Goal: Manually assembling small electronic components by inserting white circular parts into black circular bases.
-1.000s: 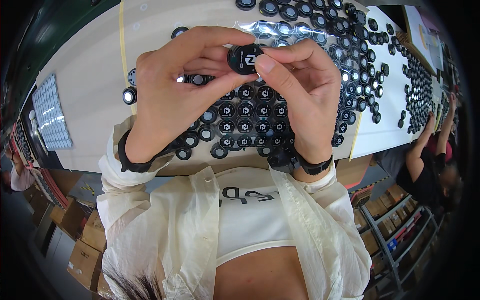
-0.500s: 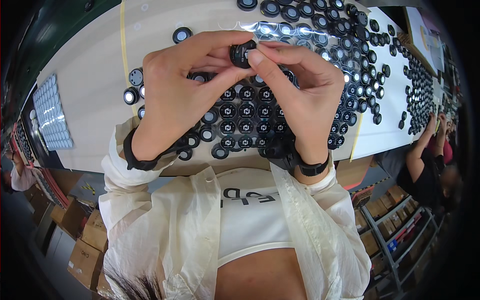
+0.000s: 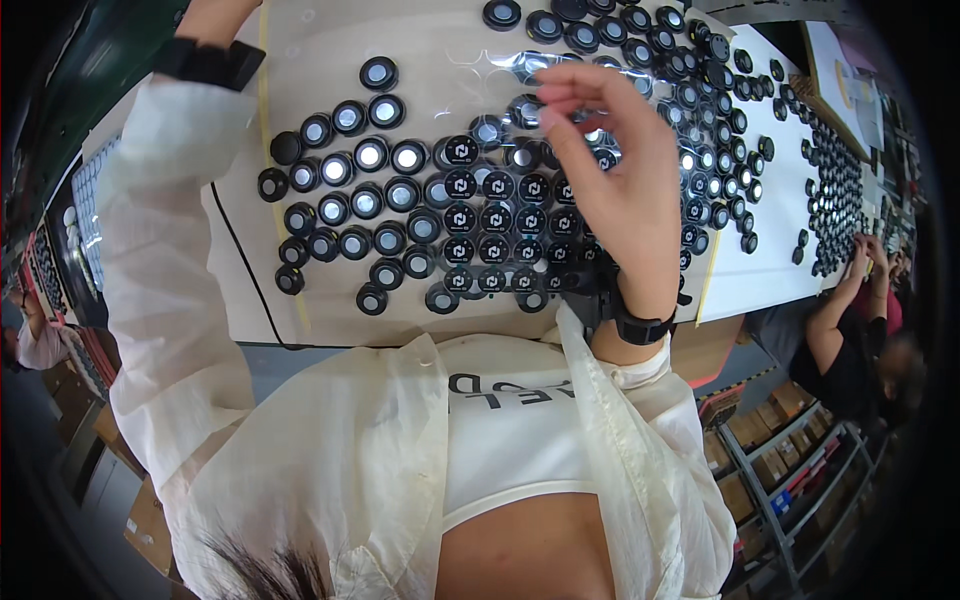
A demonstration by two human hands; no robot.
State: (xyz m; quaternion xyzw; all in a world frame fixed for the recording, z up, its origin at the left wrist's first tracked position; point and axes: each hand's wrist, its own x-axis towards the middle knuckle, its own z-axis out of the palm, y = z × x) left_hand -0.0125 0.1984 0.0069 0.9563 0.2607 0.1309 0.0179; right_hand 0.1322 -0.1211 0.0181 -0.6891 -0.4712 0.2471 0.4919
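Observation:
My right hand [image 3: 625, 170] hovers over a clear plastic sheet [image 3: 475, 62] bearing rows of round black stickers [image 3: 497, 218] with a white emblem. Its thumb and fingers are curved and apart, with nothing seen between them. Several black round pucks [image 3: 371, 153] with pale silvery centres lie in loose rows beside the sheet, and others show through it. My left hand [image 3: 222, 14] reaches past the far left part of the table; only its base above the black wristband shows. Its fingers are cut off by the upper edge, so anything in them is hidden.
A black cable [image 3: 243, 262] runs over the near left part of the table [image 3: 330, 45]. More pucks [image 3: 835, 200] crowd the far right, near another person's hands [image 3: 868, 258]. Part of a sheet of pale round pieces [image 3: 100, 190] lies at the left. Shelving with boxes [image 3: 800, 460] stands lower right.
My hands have come apart. The left has swung far left and up, out past the edge, and the puck held between them is gone from sight. The right has opened.

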